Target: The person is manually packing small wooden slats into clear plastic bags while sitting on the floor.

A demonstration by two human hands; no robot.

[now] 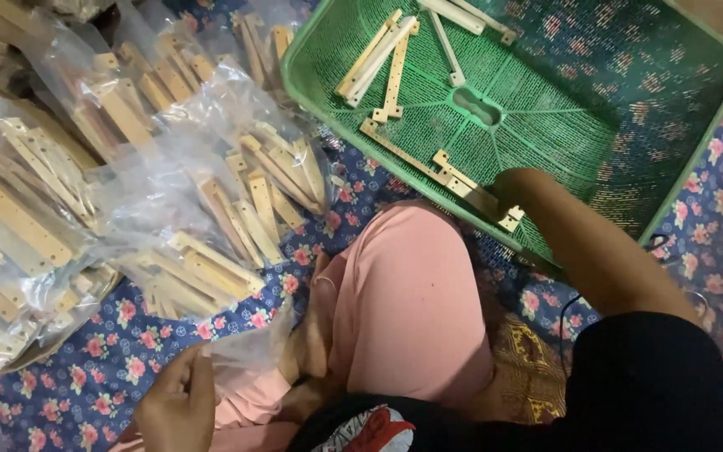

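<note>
Floral cloth (pixel 110 343) covers the floor where I sit. My right hand (pixel 512 188) reaches into the green basket (pixel 696 151), closing on a notched wooden strip (pixel 462 186) at its near rim. My left hand (pixel 179 402) pinches an empty clear bag (pixel 248 343) near my knee. Filled bags (pixel 211 209) lie piled at left; that strip could snag on the basket mesh and slip, I judge.

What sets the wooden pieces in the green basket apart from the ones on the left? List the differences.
The pieces in the green basket lie loose and bare, few and scattered; the pieces on the left are sealed in clear plastic bags, many to a bag and heaped. The right hand reaches the basket pieces; the left hand holds a clear bag. Both are pale, flat wooden strips.
</note>
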